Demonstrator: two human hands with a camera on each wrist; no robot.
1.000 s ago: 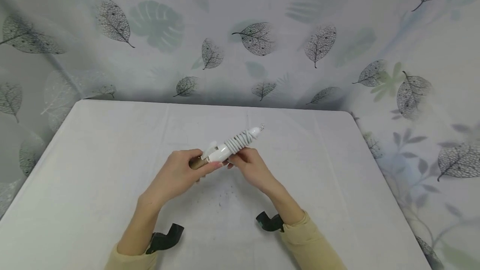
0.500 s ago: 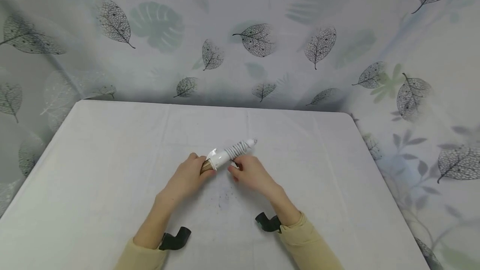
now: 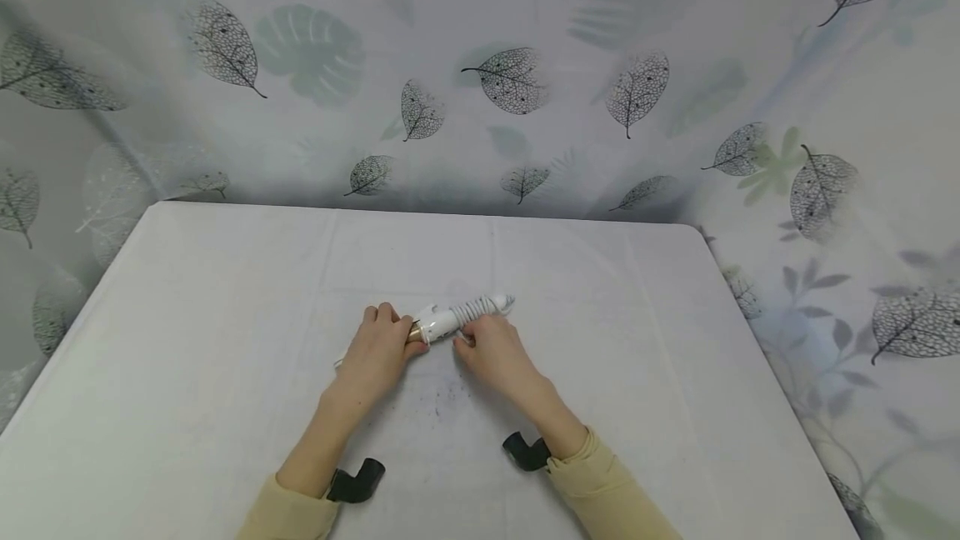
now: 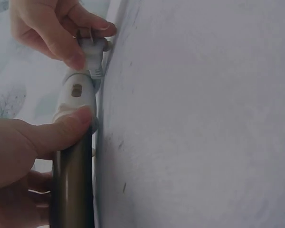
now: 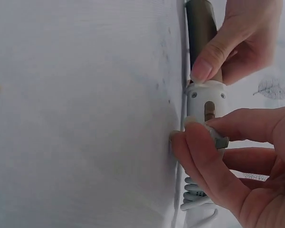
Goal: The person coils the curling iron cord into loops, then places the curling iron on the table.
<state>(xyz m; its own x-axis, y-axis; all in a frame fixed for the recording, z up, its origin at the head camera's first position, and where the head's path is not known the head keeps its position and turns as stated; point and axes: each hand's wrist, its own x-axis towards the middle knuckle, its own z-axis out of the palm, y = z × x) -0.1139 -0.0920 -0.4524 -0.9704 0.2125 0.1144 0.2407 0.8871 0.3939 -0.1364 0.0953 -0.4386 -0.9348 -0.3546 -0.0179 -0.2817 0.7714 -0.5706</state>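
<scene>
A curling iron [image 3: 442, 325] with a white handle and a brownish-gold barrel [image 4: 72, 190] lies slantwise just above or on the table; I cannot tell which. Its white cord [image 3: 474, 309] is wound around the handle. My left hand [image 3: 378, 352] grips the barrel close to the handle, thumb along its side. Beside the handle, my right hand [image 3: 498, 357] pinches the plug [image 4: 92, 52] at the cord's end. The plug's metal prongs [image 5: 222, 142] stick out between the fingers in the right wrist view. Much of the barrel is hidden under my left hand in the head view.
The table [image 3: 225, 290] has a white cover with faint dark specks [image 3: 450, 398] near the middle. Leaf-printed curtains [image 3: 450, 23] hang at its back and sides. A black wrist mount [image 3: 357, 482] sits on the left wrist and another black mount [image 3: 527, 452] on the right.
The curling iron has come down toward the table and lies flatter, both hands moving with it. My left hand has shifted right along the barrel. The right hand keeps its place beside the handle.
</scene>
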